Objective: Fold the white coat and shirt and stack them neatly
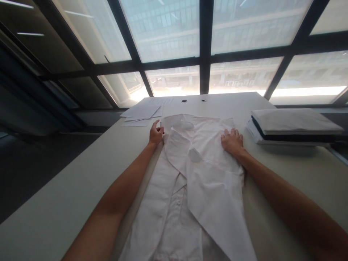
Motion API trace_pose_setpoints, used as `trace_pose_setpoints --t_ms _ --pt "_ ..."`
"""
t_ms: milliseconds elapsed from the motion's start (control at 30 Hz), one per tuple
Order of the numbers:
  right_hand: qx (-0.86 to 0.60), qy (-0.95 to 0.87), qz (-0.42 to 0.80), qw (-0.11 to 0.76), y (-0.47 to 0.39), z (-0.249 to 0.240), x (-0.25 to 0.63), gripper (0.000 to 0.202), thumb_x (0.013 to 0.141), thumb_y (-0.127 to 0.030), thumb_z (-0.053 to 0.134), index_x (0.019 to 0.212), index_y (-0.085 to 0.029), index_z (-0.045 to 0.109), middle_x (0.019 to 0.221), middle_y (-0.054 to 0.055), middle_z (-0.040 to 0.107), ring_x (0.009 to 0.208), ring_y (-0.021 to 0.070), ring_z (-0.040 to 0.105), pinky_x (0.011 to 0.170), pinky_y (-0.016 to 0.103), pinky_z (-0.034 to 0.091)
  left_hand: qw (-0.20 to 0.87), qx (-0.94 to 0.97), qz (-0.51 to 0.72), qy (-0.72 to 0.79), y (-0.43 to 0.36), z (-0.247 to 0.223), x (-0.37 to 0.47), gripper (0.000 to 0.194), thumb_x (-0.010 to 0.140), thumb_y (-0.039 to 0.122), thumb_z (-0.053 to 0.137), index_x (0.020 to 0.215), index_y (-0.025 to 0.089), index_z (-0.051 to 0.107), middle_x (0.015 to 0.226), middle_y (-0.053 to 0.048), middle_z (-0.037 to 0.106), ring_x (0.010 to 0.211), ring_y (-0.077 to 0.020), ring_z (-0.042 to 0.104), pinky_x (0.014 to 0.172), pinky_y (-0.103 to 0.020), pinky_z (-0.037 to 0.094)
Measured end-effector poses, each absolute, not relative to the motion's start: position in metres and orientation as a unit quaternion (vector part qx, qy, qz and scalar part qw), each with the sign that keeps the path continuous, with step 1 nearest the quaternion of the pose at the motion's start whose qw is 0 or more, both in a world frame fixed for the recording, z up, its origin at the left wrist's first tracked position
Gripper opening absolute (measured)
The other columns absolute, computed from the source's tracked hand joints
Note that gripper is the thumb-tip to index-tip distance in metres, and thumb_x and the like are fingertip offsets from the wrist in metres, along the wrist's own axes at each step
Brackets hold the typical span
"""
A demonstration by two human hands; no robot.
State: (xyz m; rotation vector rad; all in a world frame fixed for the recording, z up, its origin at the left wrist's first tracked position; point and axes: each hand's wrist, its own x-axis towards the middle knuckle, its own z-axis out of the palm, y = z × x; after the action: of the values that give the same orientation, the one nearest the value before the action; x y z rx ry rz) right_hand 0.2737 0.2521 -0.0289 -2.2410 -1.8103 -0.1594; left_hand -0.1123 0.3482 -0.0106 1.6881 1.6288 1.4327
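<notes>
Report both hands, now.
Left hand: partly curled at the edge of the white button-front garment; grip cannot be told.
Right hand: open, laid on the garment.

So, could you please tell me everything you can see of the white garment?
The garment is white, wrinkled, apparently woven cloth, with small buttons near its middle. It lies on the table in overlapping, folded layers, its near end running out of the picture. The left hand is at its far left edge, grip unclear; the right hand rests on its far right side.

Likely an office: white desk (70,195), papers (144,111), large windows (165,32).
</notes>
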Motion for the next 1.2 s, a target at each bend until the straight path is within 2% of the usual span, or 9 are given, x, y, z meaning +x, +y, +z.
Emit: trace_pose_setpoints --t_ms 100,200,300,367,467,567,800,1067,1200 --pt "-0.765 -0.628 -0.06 0.13 0.254 -0.032 0.276 0.052 0.097 -0.037 0.033 0.136 -0.01 0.053 0.145 0.028 0.045 0.135 0.0401 0.039 0.105 0.056 0.031 0.305 0.535 0.576 0.537 0.351 -0.007 -0.11 0.071 0.092 0.033 0.051 0.155 0.015 0.024 0.097 -0.009 0.072 0.08 -0.0145 0.069 0.075 -0.026 0.053" --pt "-0.759 -0.635 -0.063 0.13 0.257 -0.037 0.279 0.052 0.097 -0.038 0.033 0.136 -0.011 0.053 0.146 0.027 0.045 0.135 0.0399 0.038 0.105 0.055 0.031 0.356 0.564 0.564 0.488 0.351 -0.007 -0.111 0.079 0.095 0.033 0.049 0.158 0.03 0.001 0.141 -0.013 0.055 0.114 -0.0163 0.064 0.09 -0.031 0.053" --pt "-0.756 -0.638 -0.069 0.129 0.258 -0.039 0.281 0.052 0.098 -0.039 0.032 0.137 -0.012 0.053 0.146 0.026 0.045 0.135 0.0397 0.038 0.106 0.055 0.03 0.33 0.62 0.521 0.485 0.349 -0.011 -0.109 0.082 0.091 0.026 0.057 0.158 0.033 0.01 0.157 -0.014 0.036 0.134 -0.022 0.05 0.1 -0.038 0.049" --pt "-0.756 -0.639 -0.072 0.126 0.258 -0.039 0.281 0.051 0.098 -0.039 0.033 0.138 -0.012 0.053 0.146 0.026 0.046 0.135 0.0396 0.039 0.106 0.054 0.03 0.3 0.63 0.504 0.509 0.348 -0.013 -0.104 0.076 0.086 0.023 0.06 0.155 0.025 0.026 0.155 -0.017 0.037 0.133 -0.0265 0.05 0.103 -0.041 0.047" --pt "-0.756 -0.641 -0.069 0.115 0.257 -0.038 0.281 0.052 0.098 -0.038 0.034 0.139 -0.012 0.052 0.146 0.026 0.046 0.135 0.0401 0.039 0.107 0.053 0.03 0.237 0.645 0.476 0.549 0.344 -0.014 -0.097 0.051 0.086 0.025 0.059 0.136 0.013 0.055 0.139 -0.019 0.055 0.12 -0.0272 0.06 0.102 -0.042 0.048" --pt "-0.75 -0.649 -0.063 0.112 0.257 -0.037 0.282 0.051 0.098 -0.037 0.034 0.139 -0.013 0.051 0.146 0.024 0.046 0.135 0.0396 0.039 0.108 0.052 0.029 0.142 0.706 0.431 0.544 0.338 -0.012 -0.092 0.032 0.092 0.031 0.05 0.11 0.014 0.071 0.119 -0.013 0.069 0.114 -0.0243 0.063 0.103 -0.039 0.047" --pt "-0.746 -0.656 -0.039 0.112 0.26 -0.042 0.283 0.056 0.099 -0.041 0.03 0.145 -0.013 0.045 0.153 0.021 0.039 0.141 0.0381 0.031 0.113 0.052 0.022 0.121 0.809 0.29 0.497 0.335 -0.014 -0.089 0.049 0.101 0.043 0.03 0.102 0.019 0.073 0.114 -0.009 0.071 0.111 -0.0208 0.064 0.103 -0.034 0.045" --pt "-0.722 -0.682 -0.041 0.106 0.273 -0.037 0.275 0.058 0.1 -0.044 0.03 0.149 -0.016 0.041 0.155 0.022 0.035 0.143 0.0386 0.029 0.113 0.05 0.023 0.095 0.799 0.283 0.523 0.337 -0.02 -0.09 0.041 0.1 0.04 0.036 0.104 0.021 0.072 0.123 -0.008 0.068 0.118 -0.0207 0.06 0.105 -0.033 0.044" --pt "-0.711 -0.693 -0.022 0.116 0.283 -0.03 0.277 0.054 0.1 -0.041 0.033 0.146 -0.016 0.045 0.154 0.02 0.037 0.142 0.0362 0.031 0.113 0.05 0.023 0.059 0.758 0.327 0.561 0.33 -0.018 -0.09 0.038 0.098 0.03 0.035 0.115 0.015 0.066 0.123 -0.012 0.066 0.117 -0.0223 0.059 0.106 -0.036 0.043"
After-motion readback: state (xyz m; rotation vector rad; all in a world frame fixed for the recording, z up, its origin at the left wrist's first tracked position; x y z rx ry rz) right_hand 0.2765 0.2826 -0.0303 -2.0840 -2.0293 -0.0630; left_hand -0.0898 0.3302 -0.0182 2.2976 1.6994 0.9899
